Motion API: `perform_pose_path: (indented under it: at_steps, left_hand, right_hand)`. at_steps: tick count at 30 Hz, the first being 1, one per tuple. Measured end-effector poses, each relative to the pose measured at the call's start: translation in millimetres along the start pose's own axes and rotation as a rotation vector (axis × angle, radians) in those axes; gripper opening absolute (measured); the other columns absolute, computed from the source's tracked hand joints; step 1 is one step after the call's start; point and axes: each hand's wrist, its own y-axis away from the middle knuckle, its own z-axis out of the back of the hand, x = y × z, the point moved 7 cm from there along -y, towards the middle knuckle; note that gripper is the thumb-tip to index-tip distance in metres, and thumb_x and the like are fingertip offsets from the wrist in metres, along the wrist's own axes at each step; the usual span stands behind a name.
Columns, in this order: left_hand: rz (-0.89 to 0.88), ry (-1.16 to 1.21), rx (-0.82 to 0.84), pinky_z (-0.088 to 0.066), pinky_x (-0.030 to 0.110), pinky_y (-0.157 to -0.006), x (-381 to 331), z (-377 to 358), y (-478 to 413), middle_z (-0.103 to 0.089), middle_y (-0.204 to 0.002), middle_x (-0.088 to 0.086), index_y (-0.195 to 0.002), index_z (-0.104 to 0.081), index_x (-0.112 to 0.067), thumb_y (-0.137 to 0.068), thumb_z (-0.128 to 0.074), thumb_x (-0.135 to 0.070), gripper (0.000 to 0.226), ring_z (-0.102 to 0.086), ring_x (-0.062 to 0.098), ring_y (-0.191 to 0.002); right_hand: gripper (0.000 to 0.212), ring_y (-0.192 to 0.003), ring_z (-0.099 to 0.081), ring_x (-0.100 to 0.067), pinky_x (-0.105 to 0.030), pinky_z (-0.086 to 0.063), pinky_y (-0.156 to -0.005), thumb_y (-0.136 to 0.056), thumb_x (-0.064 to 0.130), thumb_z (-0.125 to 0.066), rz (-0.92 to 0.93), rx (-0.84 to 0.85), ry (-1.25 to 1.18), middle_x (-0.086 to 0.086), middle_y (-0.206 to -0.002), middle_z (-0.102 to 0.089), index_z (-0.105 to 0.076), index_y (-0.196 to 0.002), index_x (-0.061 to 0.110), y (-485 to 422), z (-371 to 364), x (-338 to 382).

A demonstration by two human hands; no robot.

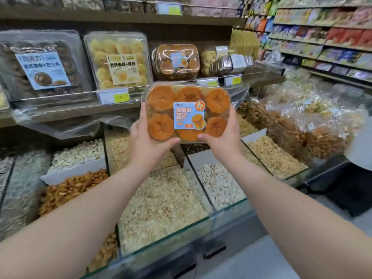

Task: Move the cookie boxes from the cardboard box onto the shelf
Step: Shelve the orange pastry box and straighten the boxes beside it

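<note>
A clear plastic cookie box [161, 101] with orange cakes and a blue label is held up in front of me, tilted so its lid faces me. My left hand [148, 143] grips its lower left edge, thumb on the front. My right hand [223, 137] grips its lower right edge the same way. The box hangs just below and in front of the wooden shelf [80, 111]. On that shelf stands a matching box [175, 62] of orange cakes, upright. The cardboard box is out of view.
Larger clear boxes of dark cookies [43, 65] and yellow cookies [118, 59] stand left on the shelf, smaller packs [225, 61] at its right end. Glass bins of nuts and seeds [161, 202] lie below my arms. Bagged snacks [298, 121] pile up right; another shelving unit [326, 37] lines the aisle.
</note>
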Motion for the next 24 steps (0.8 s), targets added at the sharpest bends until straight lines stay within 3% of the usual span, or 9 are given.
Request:
perform_pose_path:
  at_steps: [6, 13, 18, 21, 24]
  left_hand:
    - [0.039, -0.042, -0.127, -0.026, 0.022, -0.096, -10, -70, -60, -0.027, -0.144, 0.006, -0.150, 0.001, -0.041, -0.066, -0.084, -0.040, 0.119, -0.030, 0.001, -0.113]
    - [0.058, -0.101, -0.283, -0.020, 0.019, -0.099, -34, -123, -133, -0.027, -0.144, 0.010, -0.152, 0.000, -0.034, -0.066, -0.084, -0.041, 0.120, -0.022, -0.001, -0.115]
    - [0.029, -0.148, -0.345, -0.025, 0.029, -0.107, -32, -132, -198, -0.026, -0.144, 0.012, -0.150, 0.002, -0.042, -0.064, -0.084, -0.045, 0.122, -0.032, 0.023, -0.134]
    - [0.032, -0.182, -0.354, -0.027, 0.039, -0.110, -28, -135, -245, -0.027, -0.145, 0.011, -0.149, 0.002, -0.044, -0.064, -0.084, -0.045, 0.122, -0.030, 0.025, -0.136]
    - [0.015, -0.199, -0.367, -0.027, 0.040, -0.111, -18, -134, -288, -0.031, -0.145, 0.012, -0.151, -0.001, -0.039, -0.063, -0.086, -0.041, 0.122, -0.029, 0.025, -0.136]
  right_hand:
    - [0.113, -0.135, -0.035, -0.014, -0.040, -0.034, -0.111, -0.065, 0.020, -0.087, 0.104, 0.076, -0.034, 0.003, -0.147, -0.036, -0.014, -0.151, 0.026, -111, 8, -38]
    - [0.113, -0.139, -0.029, -0.015, -0.038, -0.030, -0.113, -0.071, 0.019, -0.084, 0.152, 0.198, -0.060, 0.002, -0.152, -0.025, -0.006, -0.152, 0.029, -225, 10, -49]
    - [0.110, -0.134, -0.035, -0.014, -0.034, -0.033, -0.108, -0.069, 0.018, -0.085, 0.210, 0.213, -0.077, 0.002, -0.146, -0.032, -0.012, -0.150, 0.027, -294, -8, -34]
    - [0.112, -0.136, -0.032, -0.014, -0.032, -0.029, -0.109, -0.069, 0.015, -0.085, 0.206, 0.203, -0.103, 0.000, -0.148, -0.028, -0.010, -0.152, 0.025, -338, -27, -30]
    - [0.113, -0.138, -0.029, -0.015, -0.037, -0.030, -0.113, -0.070, 0.017, -0.084, 0.200, 0.208, -0.098, 0.000, -0.151, -0.025, -0.007, -0.152, 0.025, -373, -52, -29]
